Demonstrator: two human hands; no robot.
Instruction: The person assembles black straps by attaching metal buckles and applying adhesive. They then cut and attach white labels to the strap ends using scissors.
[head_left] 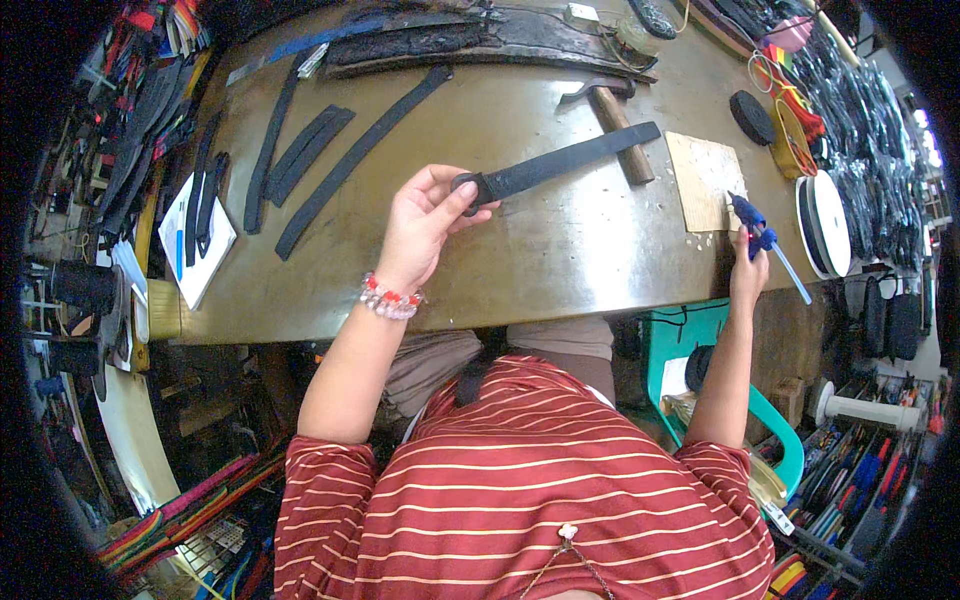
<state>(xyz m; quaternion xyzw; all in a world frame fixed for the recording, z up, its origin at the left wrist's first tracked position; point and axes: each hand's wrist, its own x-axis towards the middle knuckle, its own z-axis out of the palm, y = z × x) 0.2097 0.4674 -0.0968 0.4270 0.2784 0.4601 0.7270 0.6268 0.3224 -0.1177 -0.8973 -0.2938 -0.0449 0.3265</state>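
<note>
Between the thumb and fingers of my left hand [428, 222] is a black webbing strap [565, 160], pinched at its thicker, folded end. Its free end stretches right and overlaps the wooden handle of a hammer [610, 115] in my view. My right hand [749, 265], at the table's right front, is wrapped round a blue glue gun [757, 228] with a pale glue stick poking out of its back. The gun's nozzle is at the edge of a small glue-spotted wooden board [703, 172]. A beaded bracelet [390, 298] circles my left wrist.
Several black straps [365, 160] lie on the table's left, near white paper [205, 255] with a blue pen [180, 254]. At the right are a black webbing roll [752, 118], a yellow container [793, 140] and a white-sided spool [825, 225]. A green chair [690, 335] stands below.
</note>
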